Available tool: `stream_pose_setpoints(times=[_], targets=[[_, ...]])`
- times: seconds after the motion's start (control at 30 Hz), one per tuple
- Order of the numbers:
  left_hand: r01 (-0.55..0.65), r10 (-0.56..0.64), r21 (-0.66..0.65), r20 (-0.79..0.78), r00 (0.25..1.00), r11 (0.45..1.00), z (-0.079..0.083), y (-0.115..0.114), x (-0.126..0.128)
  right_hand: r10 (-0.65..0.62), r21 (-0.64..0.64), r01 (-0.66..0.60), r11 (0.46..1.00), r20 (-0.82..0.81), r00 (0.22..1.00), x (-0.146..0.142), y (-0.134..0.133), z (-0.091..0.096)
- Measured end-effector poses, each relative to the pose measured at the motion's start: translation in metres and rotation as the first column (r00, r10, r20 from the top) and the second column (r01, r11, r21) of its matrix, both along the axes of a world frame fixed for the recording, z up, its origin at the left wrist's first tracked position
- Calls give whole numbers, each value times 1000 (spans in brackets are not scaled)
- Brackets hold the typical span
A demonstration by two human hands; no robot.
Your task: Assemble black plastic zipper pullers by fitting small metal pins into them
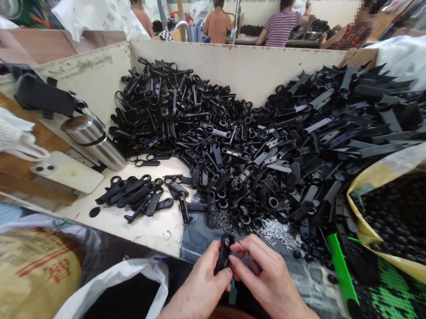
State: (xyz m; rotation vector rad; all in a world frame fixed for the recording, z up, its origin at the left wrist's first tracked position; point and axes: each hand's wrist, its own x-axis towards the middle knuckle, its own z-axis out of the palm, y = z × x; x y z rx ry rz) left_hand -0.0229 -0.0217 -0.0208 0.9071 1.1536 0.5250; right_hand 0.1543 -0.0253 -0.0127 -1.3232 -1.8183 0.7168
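My left hand (207,277) is closed around a black plastic part with a ring-shaped end (224,253), held just over the near edge of the bench. Against the same part, my right hand (259,267) has its thumb and fingers pinched together; anything small between them is hidden. Just beyond my hands lie a heap of silver pins or screws (279,232) and a small pile of tiny dark metal pieces (224,220). A large mound of similar black parts (212,145) spreads behind them. To the left, several ring-ended black parts (139,193) lie grouped.
A steel flask (102,144) and a phone (67,172) stand at the left. A yellow-edged sack of small black pieces (407,220) is at the right, by a green plastic strip (340,272). An open white sack (155,278) sits below left. Several people work beyond the partition.
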Motion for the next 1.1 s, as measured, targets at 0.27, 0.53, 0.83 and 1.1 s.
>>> stream_pose_setpoints(times=[0.27,0.53,0.83,1.1], targets=[[34,-26,99,-85,996,994,0,0,-1,-30,-115,18,993,-95,995,-3,-1,1],[47,-28,84,-217,976,995,5,1,0,-90,-137,76,988,-101,991,-11,-5,-5],[108,-87,146,-141,986,983,2,8,-2,23,26,-23,999,2,1000,-6,-8,-3],[-11,9,137,15,1000,990,-16,10,-3,126,44,-146,988,296,947,-3,-14,1]])
